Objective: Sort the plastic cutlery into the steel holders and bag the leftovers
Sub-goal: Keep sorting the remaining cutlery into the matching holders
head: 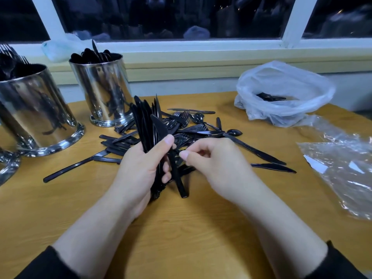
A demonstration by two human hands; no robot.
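Right now we hold a bundle of black plastic knives (148,125) upright in our left hand (138,170), fingers and thumb curled round the handles, the blades fanning up above the thumb. Our right hand (217,164) hovers just beside it with the fingers curled in and the thumb and forefinger drawn together near the bundle; we cannot tell whether they pinch anything. One knife (177,174) in the bundle hangs lower than the others, its handle end pointing down towards the wooden table (181,228).

Behind our hands lies a loose pile of mixed black cutlery (193,127), with forks, spoons and knives crossing one another. A few knives lie apart at its edges, one long knife (74,167) to the left and two (261,154) to the right.

At the left stand two steel holders: the nearer holder (36,109) carries forks, the farther holder (100,87) spoons. The edge of a third steel holder (8,164) shows at the far left. At the right a white plastic bag (285,93) sits open with a few black pieces inside, and a clear plastic wrapper (342,168) lies flat nearer to us. Beyond the table runs a window sill (201,55) under dark glass.
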